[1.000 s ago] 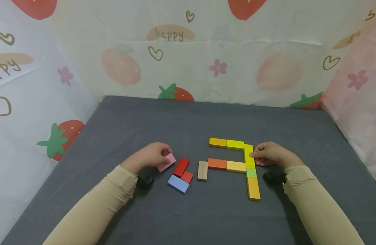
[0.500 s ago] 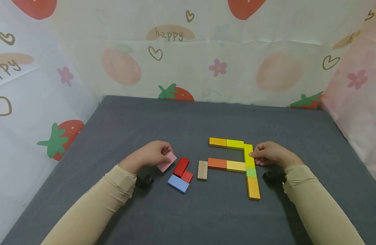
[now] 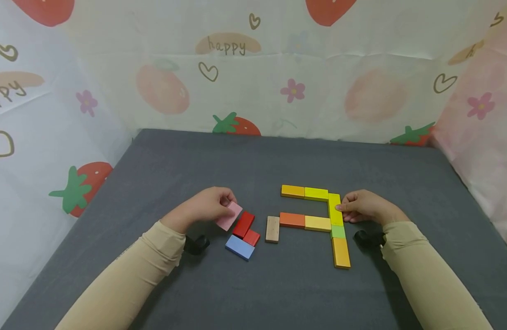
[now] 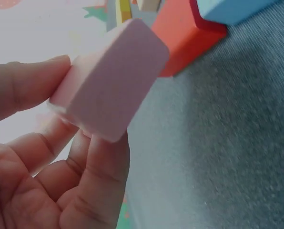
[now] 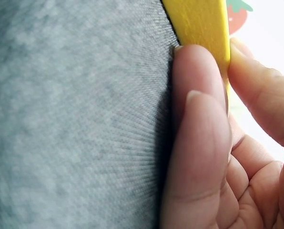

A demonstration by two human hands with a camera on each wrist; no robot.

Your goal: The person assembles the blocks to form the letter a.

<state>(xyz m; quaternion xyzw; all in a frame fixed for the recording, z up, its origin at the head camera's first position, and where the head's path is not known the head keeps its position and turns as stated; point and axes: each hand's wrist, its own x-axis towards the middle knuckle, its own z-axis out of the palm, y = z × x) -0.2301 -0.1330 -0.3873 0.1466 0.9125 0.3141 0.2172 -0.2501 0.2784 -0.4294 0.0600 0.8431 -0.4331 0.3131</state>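
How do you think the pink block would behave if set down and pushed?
The pink block looks stiff, with straight edges and no visible bend where the left hand grips it. It is probably light, being small beside that hand. Its flat faces suggest it would slide rather than roll.

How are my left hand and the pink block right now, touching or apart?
Touching. The left wrist view shows it: the left hand pinches the pink block between thumb and fingers, with no gap visible at the fingers.

Tilted pink block (image 3: 229, 216) — long yellow block (image 3: 334, 202), flat
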